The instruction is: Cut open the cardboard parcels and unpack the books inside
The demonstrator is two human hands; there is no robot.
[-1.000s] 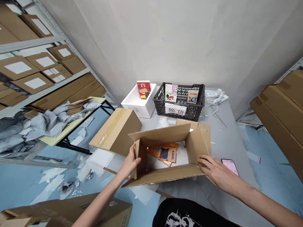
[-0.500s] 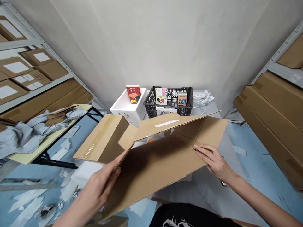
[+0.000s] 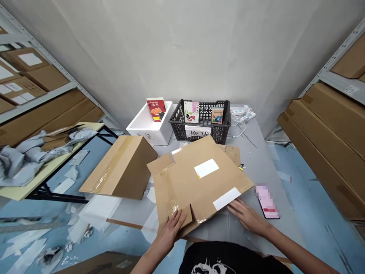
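A flattened cardboard box [image 3: 182, 179] with white labels lies on the grey table in front of me. My left hand [image 3: 172, 226] rests on a taped flap at its near left corner, fingers laid out along the cardboard. At the near right edge, beside a long white label, my right hand [image 3: 248, 217] has its fingers stretched out; the fingertips are at the cardboard's edge, and whether they touch it is unclear. Left of the flat piece stands a closed, taped cardboard box [image 3: 122, 163]. To the right of my right hand lies a phone [image 3: 267, 201] with a blurred pink screen.
At the back of the table [image 3: 256, 160] stand a white foam box [image 3: 159, 135] with a red book and a black plastic crate [image 3: 199, 129] with two books. Power strips [image 3: 242, 113] lie right of it. Shelves of cartons [image 3: 327, 152] flank both sides; paper scraps litter the floor.
The cardboard box, held up and spread between both hands before, now lies flattened on the table. My left hand has shifted right onto its flap; my right hand has moved down to its near edge.
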